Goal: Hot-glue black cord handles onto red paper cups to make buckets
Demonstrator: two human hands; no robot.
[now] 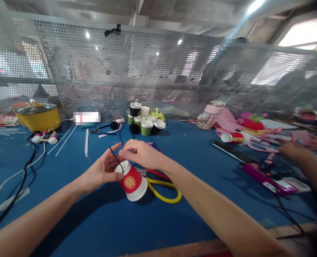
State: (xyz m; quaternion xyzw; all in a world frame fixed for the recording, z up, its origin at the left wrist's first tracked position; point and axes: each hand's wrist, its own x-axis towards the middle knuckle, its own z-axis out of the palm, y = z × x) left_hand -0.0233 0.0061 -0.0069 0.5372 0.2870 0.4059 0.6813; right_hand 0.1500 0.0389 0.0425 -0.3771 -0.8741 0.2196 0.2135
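A white paper cup (137, 192) with a red band and a gold emblem lies tilted above the blue table, its mouth facing up and left. My left hand (105, 169) is closed on its rim, thumb along the near side. A black cord (116, 159) runs from the left fingers down to the cup's mouth. Just over the mouth is my right hand (138, 153), its fingers curled together; what they pinch, if anything, is hidden. Scissors with yellow and red handles (171, 198) lie beside the cup, partly under my right forearm.
Several small green, black and white cups (147, 127) with cord handles stand at the back. A yellow pot (40, 119) and cables are left. A glue bottle (234, 138), a phone (229, 152) and a purple box (267, 180) lie right, near another person's hand (294, 153).
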